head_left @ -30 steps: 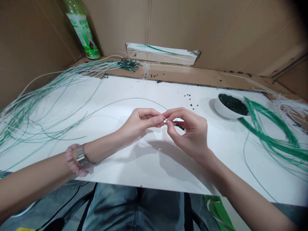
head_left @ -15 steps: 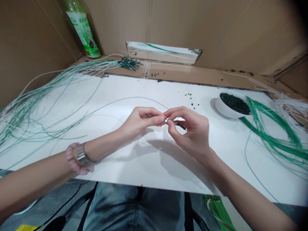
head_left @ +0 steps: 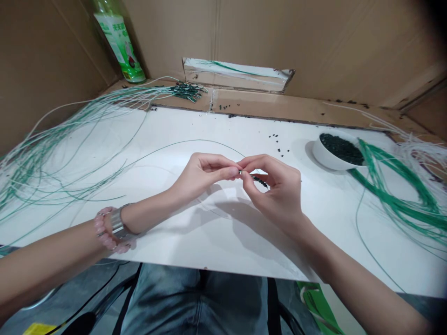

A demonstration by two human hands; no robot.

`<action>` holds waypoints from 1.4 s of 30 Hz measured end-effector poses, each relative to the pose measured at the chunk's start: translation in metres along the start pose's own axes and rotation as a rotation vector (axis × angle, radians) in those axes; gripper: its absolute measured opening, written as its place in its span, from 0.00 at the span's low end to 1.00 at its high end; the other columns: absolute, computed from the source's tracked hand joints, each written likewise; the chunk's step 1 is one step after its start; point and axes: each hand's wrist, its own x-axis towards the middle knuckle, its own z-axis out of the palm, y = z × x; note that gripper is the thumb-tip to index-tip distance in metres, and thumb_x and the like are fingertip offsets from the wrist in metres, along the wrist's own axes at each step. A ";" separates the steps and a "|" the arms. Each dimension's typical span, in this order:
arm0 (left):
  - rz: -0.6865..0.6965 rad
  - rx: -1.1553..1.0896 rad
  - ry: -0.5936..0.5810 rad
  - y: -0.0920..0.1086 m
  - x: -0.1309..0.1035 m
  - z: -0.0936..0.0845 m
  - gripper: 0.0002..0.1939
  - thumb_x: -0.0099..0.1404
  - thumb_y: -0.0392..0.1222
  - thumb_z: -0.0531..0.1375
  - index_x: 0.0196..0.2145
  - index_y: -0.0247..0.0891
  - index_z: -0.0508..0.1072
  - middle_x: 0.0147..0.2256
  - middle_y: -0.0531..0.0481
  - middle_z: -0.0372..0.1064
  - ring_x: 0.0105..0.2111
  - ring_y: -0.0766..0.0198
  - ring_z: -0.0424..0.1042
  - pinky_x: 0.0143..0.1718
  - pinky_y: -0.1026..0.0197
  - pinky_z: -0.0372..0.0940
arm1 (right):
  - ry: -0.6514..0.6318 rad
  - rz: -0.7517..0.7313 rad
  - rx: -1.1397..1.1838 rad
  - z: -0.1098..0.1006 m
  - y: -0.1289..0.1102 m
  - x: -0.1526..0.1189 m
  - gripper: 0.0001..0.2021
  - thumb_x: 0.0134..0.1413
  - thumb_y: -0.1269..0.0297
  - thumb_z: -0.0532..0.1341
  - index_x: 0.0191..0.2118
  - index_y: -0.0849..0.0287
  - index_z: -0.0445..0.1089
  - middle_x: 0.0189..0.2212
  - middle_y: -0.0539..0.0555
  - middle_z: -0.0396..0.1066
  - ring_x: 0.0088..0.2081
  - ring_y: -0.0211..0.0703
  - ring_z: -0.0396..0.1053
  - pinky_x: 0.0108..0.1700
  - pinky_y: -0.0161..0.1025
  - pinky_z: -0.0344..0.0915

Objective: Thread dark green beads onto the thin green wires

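Observation:
Over the white tabletop, the fingertips of my left hand (head_left: 213, 174) and my right hand (head_left: 274, 184) meet in a pinch. Between and behind the right fingers shows a short beaded strand (head_left: 260, 181) of small dark beads. My right thumb and forefinger close on its end, and my left thumb and forefinger pinch right beside them. What exactly lies between the left fingertips is mostly hidden. A thin green cord (head_left: 200, 140) arcs from the left across the table to behind my hands.
A white bowl (head_left: 331, 163) of dark beads stands at right, beside coiled green cords (head_left: 401, 186). Finished-looking beaded ends (head_left: 188, 91) with long white and green cords lie at left. A green bottle (head_left: 122, 44) leans by the cardboard wall (head_left: 251, 28). Loose beads (head_left: 279, 151) dot the table.
Both hands stay nearly in place. The fingertips have drawn slightly closer together, and the small light gap between them has narrowed.

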 end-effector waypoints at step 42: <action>0.630 0.971 -0.066 0.004 0.005 -0.005 0.07 0.61 0.33 0.55 0.25 0.36 0.68 0.23 0.52 0.66 0.25 0.68 0.64 0.29 0.65 0.60 | -0.194 0.257 0.119 -0.008 0.009 0.008 0.05 0.50 0.67 0.59 0.29 0.60 0.71 0.28 0.50 0.73 0.31 0.35 0.69 0.31 0.32 0.66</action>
